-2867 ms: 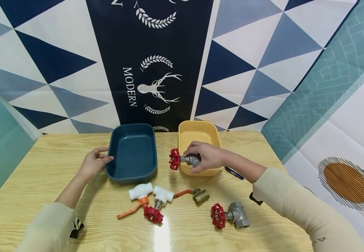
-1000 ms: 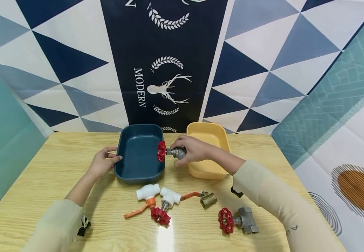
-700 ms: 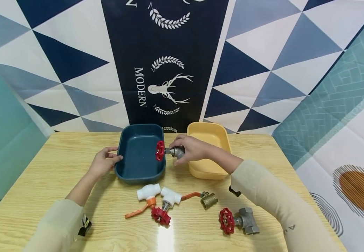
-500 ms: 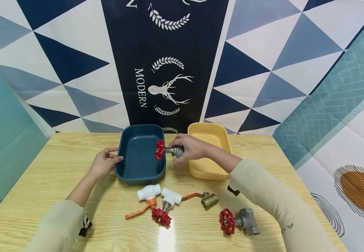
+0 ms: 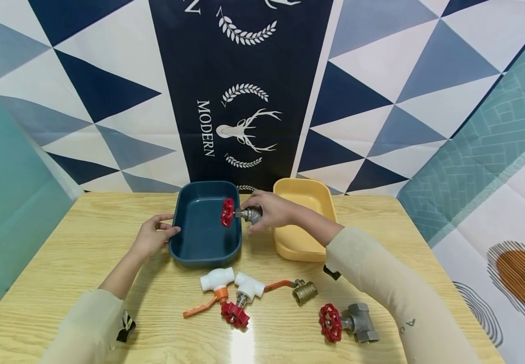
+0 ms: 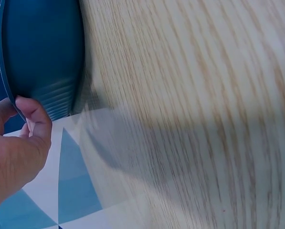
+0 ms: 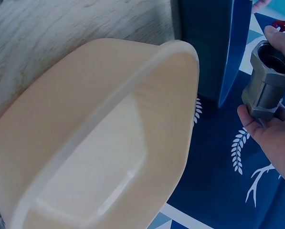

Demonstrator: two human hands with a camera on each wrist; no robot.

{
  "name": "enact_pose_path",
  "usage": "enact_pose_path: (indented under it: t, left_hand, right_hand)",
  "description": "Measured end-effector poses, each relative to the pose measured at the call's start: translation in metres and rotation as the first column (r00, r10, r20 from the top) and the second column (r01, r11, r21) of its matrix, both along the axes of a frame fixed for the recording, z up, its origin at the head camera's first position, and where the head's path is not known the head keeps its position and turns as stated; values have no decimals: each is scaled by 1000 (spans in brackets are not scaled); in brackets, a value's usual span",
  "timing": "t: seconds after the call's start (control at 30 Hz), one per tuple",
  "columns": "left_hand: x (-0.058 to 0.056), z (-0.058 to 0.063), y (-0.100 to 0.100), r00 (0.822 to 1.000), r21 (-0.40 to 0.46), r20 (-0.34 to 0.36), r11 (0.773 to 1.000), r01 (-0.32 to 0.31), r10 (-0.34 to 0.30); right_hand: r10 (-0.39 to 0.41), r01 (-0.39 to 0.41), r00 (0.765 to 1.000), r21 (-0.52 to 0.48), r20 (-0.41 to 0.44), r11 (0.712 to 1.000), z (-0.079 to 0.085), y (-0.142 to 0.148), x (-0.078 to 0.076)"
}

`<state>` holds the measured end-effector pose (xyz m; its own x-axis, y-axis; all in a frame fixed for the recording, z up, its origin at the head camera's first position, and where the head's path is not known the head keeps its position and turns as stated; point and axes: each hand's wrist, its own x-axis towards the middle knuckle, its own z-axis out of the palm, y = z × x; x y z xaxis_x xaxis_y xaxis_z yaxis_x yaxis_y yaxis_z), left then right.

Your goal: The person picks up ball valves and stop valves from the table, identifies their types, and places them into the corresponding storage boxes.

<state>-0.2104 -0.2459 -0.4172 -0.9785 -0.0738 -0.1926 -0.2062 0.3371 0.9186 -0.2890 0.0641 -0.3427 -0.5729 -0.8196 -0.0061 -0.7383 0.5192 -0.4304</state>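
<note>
My left hand [image 5: 155, 235] pinches the left rim of a dark blue plastic bin [image 5: 205, 263]; in the left wrist view, thumb and fingers [image 6: 35, 112] lie on either side of that rim. My right hand [image 5: 273, 208] holds a grey metal gate valve [image 5: 253, 215] by its body, raised between the two bins. The valve's red handwheel [image 5: 228, 212] points left, over the blue bin's right side. One open pipe end of the valve body [image 7: 266, 81] shows in the right wrist view. No objects are visible inside the blue bin.
A yellow bin [image 5: 300, 254] stands right of the blue one, partly behind my right forearm. In front lie a white ball valve [image 5: 217, 279] with orange lever, a white valve [image 5: 249, 286] with red wheel, a brass ball valve [image 5: 305, 292] and another grey gate valve [image 5: 360, 322].
My right hand has carried the gate valve left from above the yellow bin to the blue bin's right edge, rising slightly lately. My left hand stays on the blue rim. The head view has shifted.
</note>
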Motion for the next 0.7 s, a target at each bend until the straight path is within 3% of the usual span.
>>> enact_pose_path:
  t: [0.7]
  left_hand:
    - [0,1,0,1000,-20,2,1000,3,-3]
  right_hand:
    - [-22,21,999,21,24,1000,-1,-18,-12]
